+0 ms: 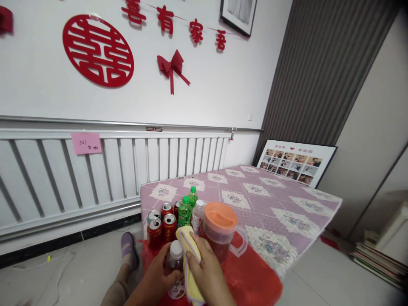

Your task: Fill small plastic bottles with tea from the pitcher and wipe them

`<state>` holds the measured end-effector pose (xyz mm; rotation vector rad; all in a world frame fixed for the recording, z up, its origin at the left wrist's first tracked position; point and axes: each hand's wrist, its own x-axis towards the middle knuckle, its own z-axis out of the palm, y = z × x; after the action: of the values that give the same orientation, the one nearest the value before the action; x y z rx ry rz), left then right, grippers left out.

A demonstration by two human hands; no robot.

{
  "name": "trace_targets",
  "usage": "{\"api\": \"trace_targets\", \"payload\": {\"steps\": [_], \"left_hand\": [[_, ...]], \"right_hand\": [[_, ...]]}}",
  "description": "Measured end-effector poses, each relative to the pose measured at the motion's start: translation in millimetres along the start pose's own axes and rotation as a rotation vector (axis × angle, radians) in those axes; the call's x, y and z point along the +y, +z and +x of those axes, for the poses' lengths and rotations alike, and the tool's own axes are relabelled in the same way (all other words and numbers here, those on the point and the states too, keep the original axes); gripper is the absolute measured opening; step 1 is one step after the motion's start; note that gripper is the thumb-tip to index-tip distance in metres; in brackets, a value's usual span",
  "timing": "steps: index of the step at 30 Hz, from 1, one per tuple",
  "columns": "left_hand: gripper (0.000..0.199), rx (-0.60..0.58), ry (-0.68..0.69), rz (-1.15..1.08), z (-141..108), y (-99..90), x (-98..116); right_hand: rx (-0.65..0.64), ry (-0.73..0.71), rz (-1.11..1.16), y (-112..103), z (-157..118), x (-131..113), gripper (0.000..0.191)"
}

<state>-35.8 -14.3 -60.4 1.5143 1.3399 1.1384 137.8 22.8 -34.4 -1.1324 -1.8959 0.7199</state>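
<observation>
My left hand [158, 274] is closed around a clear plastic bottle [177, 278] with a white cap, which stands upright near the front of a red surface. A folded yellow cloth [188, 265] with a pale purple edge is gripped in my right hand [207, 267], right beside that bottle and seemingly against it. Behind my hands stand several opened drink cans [169, 227], two green bottles [185, 211] with green caps, and another white-capped bottle [198, 216]. To the right of the cloth is a clear pitcher [219, 244] with an orange lid.
The red surface [251, 272] adjoins a bed [236, 197] with a purple patterned cover. A white radiator [127, 170] runs along the wall. A photo board [291, 163] leans at the far right, and a stack of flat items [379, 263] lies on the floor.
</observation>
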Motion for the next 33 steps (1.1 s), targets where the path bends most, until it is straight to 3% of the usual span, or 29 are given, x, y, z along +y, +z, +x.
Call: {"api": "trace_targets", "payload": {"steps": [6, 11, 15, 17, 21, 24, 28, 33], "left_hand": [[0.074, -0.015, -0.02, -0.011, -0.4, -3.1, -0.8], [0.078, -0.188, -0.011, -0.125, 6.9, -15.3, -6.6], [0.077, -0.298, 0.011, -0.184, 12.4, -24.8, -6.9], [0.081, -0.233, -0.028, -0.123, 11.1, -22.9, -8.0], [0.083, 0.178, -0.05, 0.093, 4.1, -3.0, -23.6], [0.079, 0.381, -0.011, 0.129, 0.6, 15.5, -40.1], [0.063, 0.45, 0.018, 0.133, 0.8, 26.2, -45.7], [0.056, 0.341, 0.059, 0.126, 3.5, 16.7, -25.8]], "right_hand": [[-0.055, 0.112, -0.054, 12.2, -2.2, 21.7, 0.054], [-0.221, 0.224, -0.185, 19.2, -19.4, 38.4, 0.056], [-0.225, 0.238, -0.222, 21.1, -25.5, 42.4, 0.056], [-0.198, 0.227, -0.213, 20.9, -25.2, 43.8, 0.056], [-0.102, 0.191, -0.169, 17.2, -22.9, 41.0, 0.056], [-0.033, 0.139, -0.112, 11.6, -20.1, 31.3, 0.054], [0.032, 0.032, -0.042, 3.9, -16.2, 16.3, 0.052], [-0.006, 0.012, -0.041, -2.1, -4.5, 3.7, 0.053]]}}
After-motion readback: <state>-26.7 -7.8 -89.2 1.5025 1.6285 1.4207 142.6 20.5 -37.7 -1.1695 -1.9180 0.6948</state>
